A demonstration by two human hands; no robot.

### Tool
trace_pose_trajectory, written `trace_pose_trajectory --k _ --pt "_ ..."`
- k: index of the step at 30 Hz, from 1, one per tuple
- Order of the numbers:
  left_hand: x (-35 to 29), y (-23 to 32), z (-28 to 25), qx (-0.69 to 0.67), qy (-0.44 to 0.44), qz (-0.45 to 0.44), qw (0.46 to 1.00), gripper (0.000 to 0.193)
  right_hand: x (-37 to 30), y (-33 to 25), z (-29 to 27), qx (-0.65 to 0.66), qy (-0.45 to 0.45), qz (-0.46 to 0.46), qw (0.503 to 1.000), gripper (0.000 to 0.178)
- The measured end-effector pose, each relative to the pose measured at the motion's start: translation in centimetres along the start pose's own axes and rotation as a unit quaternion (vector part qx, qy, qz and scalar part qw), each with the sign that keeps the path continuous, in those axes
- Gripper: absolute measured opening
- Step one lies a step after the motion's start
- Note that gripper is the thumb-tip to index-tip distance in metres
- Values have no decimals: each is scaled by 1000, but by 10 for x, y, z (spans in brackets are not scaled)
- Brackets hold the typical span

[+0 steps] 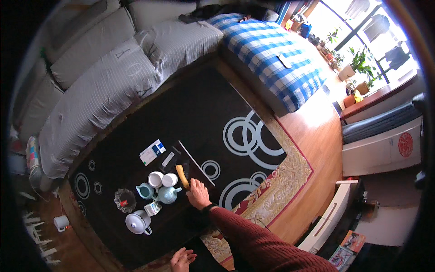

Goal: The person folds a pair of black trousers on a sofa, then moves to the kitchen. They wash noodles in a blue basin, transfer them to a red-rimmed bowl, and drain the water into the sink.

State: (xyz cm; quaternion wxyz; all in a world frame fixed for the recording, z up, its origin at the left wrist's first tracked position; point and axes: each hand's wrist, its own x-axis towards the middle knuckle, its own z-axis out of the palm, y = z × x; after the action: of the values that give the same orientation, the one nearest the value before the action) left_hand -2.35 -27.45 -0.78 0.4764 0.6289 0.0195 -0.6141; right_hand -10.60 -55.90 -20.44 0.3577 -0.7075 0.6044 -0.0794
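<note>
My right hand (198, 195), in a ribbed dark red sleeve, reaches over a low black table (145, 249). Its fingers are stretched out beside the lower end of a yellow, stick-like handle (182, 176); whether they touch it I cannot tell. Near the lower edge, my left hand (182, 260) is open with nothing in it. Just left of my right hand stand a pale blue teapot (168, 195), a matching pitcher (145, 191), a white cup (155, 179) and a second white cup (170, 180). A thin pale strip (195, 162) lies beyond the handle.
Also on the table are a lidded white pot (137, 222), a glass ashtray (125, 201), a small box (153, 208), a blue-white packet (152, 152) and a dark packet (168, 158). A covered sofa (104, 86) and a checked daybed (272, 59) border it. A white mug (61, 222) sits lower left.
</note>
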Motion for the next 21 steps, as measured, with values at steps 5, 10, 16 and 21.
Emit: trace_pose_trajectory --k 5,10,16,21 --pt "-6 -13 49 -50 34 8 998 46 -35 80 -80 59 -29 -42 997 53" --pt "0 -23 101 -70 -10 63 995 48 -80 225 -188 -52 -17 48 997 42" --pt "20 -17 170 -28 2 54 998 41 -152 396 -298 -125 -2 209 970 38" --pt "23 -38 241 -61 -32 77 995 39 -176 472 -349 -137 -36 233 962 38"
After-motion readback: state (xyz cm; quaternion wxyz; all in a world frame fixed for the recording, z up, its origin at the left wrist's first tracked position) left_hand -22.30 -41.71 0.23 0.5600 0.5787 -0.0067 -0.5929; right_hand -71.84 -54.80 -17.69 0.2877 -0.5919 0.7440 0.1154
